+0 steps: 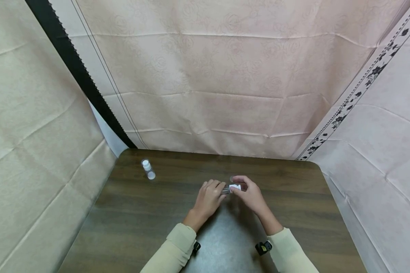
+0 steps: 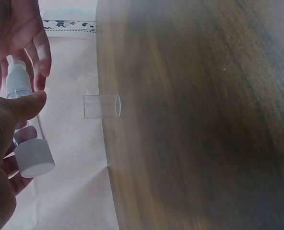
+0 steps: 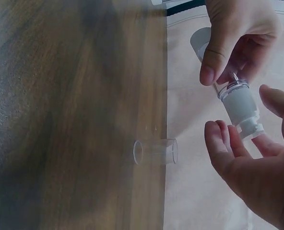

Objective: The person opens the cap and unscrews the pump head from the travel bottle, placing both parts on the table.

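My left hand (image 1: 210,197) grips a clear pump bottle (image 3: 222,91) with a white base and a white pump top (image 3: 240,106). Its thumb and fingers press the clear body from both sides, as the left wrist view shows. Around the pump top, my right hand (image 1: 251,195) has its fingers loosely bent. In the right wrist view its thumb is apart from the pump; whether the other fingers touch it is hard to tell. Just beyond the hands, a clear cylindrical cap (image 2: 102,106) stands on the table.
A second small bottle with white ends (image 1: 148,168) is at the far left of the brown wooden table (image 1: 140,212). Pale cloth (image 1: 208,94) hangs behind the table's back edge and along both sides.
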A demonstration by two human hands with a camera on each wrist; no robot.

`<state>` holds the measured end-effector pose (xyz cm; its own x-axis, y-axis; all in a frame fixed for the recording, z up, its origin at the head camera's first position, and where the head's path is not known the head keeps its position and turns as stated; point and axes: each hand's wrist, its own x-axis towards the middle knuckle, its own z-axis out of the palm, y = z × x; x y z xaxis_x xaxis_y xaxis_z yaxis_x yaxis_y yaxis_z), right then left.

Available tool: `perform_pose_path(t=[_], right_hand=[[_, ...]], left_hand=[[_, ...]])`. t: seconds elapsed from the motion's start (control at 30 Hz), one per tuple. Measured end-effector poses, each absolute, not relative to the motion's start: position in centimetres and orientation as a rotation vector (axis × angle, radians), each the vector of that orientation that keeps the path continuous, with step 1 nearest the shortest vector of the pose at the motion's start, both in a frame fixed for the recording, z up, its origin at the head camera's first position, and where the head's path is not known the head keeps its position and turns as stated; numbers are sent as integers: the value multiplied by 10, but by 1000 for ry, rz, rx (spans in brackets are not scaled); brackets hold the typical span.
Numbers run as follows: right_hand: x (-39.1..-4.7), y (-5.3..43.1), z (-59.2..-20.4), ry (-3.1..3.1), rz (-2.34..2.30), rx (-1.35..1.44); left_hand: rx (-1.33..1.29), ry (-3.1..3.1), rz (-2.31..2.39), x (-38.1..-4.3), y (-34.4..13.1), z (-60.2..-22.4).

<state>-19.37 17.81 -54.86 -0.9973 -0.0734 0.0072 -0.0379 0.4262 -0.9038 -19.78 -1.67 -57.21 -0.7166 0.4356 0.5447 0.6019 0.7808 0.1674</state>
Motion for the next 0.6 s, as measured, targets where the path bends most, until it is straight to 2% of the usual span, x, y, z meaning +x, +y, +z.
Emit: perform_pose_path(t=[0.33, 0.6], right_hand=[[-198, 175, -548, 2617, -1518, 26], [-197, 174, -545, 2575, -1557, 8]], left_hand=[[-768, -2450, -435, -198, -16, -573], [-765, -2443, -445, -198, -16, -574]])
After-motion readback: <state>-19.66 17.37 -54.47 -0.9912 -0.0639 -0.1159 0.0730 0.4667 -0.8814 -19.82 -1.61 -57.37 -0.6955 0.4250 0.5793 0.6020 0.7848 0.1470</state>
